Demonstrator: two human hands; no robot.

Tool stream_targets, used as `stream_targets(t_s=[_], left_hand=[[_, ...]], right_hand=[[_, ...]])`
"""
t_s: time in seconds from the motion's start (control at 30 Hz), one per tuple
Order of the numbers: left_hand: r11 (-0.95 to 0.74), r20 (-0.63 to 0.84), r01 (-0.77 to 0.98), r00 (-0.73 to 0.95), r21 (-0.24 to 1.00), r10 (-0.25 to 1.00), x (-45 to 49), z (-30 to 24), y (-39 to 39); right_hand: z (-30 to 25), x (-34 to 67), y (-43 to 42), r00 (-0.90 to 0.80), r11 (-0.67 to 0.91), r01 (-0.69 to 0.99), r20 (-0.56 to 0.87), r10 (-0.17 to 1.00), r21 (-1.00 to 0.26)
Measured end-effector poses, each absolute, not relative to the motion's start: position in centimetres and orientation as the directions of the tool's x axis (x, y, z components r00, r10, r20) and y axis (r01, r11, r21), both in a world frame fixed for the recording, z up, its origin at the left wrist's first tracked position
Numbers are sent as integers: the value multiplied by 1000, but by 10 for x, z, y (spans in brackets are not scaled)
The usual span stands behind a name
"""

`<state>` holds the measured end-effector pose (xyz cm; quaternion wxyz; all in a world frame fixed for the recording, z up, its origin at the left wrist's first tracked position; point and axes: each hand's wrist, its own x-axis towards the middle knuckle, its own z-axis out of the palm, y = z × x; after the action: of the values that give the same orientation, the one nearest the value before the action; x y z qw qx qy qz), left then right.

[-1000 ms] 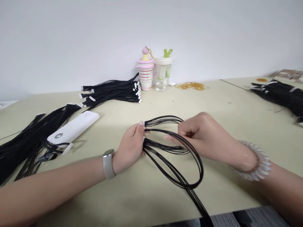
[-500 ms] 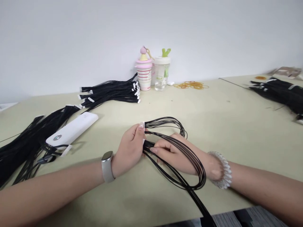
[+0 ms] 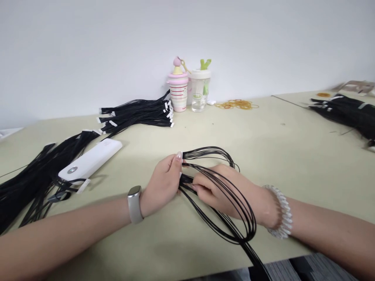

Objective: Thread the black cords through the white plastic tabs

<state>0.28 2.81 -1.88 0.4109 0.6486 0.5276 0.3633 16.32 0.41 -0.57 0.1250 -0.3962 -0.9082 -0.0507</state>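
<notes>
The left hand (image 3: 162, 183) lies on the bench (image 3: 263, 144) just ahead of its near edge. Its fingers (image 3: 177, 158) are pinched on the tagged ends of a loop of black cords (image 3: 205, 150). The right hand (image 3: 225, 191) sits touching it at 3 o'clock, reaching through the loop. Its fingers (image 3: 202, 183) are clenched on the strands beside the left thumb. The loop fans out toward 1 o'clock, curves round the right wrist, and its tail runs to 5 o'clock, off the near edge of the bench. A watch (image 3: 134, 203) is on the left wrist and a clear coil bracelet (image 3: 279, 212) on the right.

At 10 o'clock, near the left hand, a white box (image 3: 90, 160) lies slantwise against a big cord pile (image 3: 35, 171) that spreads to the left edge of the view. A second bundle (image 3: 137, 113) lies farther out at 11 o'clock. At 12 o'clock, by the wall, stand a pink cup (image 3: 177, 86) and a clear bottle (image 3: 200, 89), touching or nearly so, with loose rubber bands (image 3: 236, 104) just to their right. Another dark pile (image 3: 348, 111) lies at 2 o'clock, beyond a seam in the bench top.

Bare bench stretches from the hands out to 12 and 3 o'clock, well apart from every pile. The strip between the forearms and the near edge is narrow.
</notes>
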Motion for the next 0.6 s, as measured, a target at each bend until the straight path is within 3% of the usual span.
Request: stream_targets(t_s=[0.2,0.3,0.37,0.47,0.53,0.6], left_hand=[[-71,21,343,149,937,989,3,-18,27],[-44,-3,321,145,946,989,4,-17,27],[-46,0,311,148,949,989,4,-17,27],[-51,4,318,146,947,989,4,-17,26],[-51,3,320,151,946,989,4,-16,26],[-52,1,312,161,949,987,3,-16,26]], right_hand=[[26,196,19,-561,560,793,73,825,-238],[37,213,33,-279,409,809,337,900,-422],[39,221,42,-10,386,667,511,860,-637],[40,230,53,274,475,269,539,796,-838],[42,234,55,333,478,61,469,818,-876],[44,233,53,306,430,-22,403,863,-903]])
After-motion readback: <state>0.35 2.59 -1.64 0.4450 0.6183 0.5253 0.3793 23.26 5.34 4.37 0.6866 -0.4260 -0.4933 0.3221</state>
